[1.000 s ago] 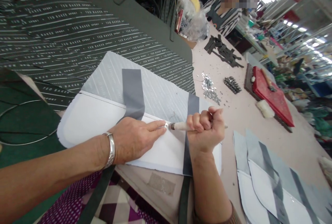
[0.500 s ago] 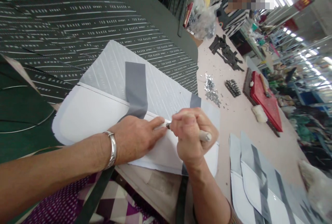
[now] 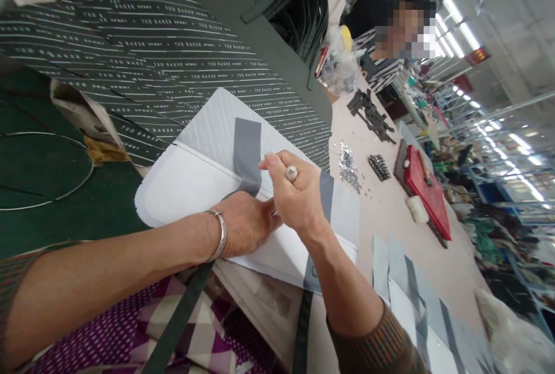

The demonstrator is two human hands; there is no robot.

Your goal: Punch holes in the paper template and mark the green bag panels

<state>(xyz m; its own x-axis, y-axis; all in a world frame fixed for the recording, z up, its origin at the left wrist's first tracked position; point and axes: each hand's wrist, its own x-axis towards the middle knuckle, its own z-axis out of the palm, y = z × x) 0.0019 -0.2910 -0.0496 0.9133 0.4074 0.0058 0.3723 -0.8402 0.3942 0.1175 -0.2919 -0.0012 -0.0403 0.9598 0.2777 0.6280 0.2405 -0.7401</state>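
A white and grey panel (image 3: 186, 183) with dark grey strips lies over the table's near edge. My left hand (image 3: 247, 223) rests on its middle, fingers partly hidden behind my right hand. My right hand (image 3: 297, 192) is closed around a pale round-ended tool (image 3: 291, 173), held upright just beside my left fingers. The tool's lower end is hidden by the hand. A dark grey strip (image 3: 248, 148) on the panel stands just left of my right hand.
Dark printed fabric (image 3: 182, 44) covers the far left. On the pink table (image 3: 390, 206) are small metal pieces (image 3: 348, 166), dark strips (image 3: 370, 115), a red slab (image 3: 429, 192) and more grey-white panels (image 3: 401, 281). A person (image 3: 373, 15) is beyond the table.
The view has shifted. My right hand has turned so the tool stands more upright, its tip now hidden. The panel appears further right, and my left fingers are more covered.
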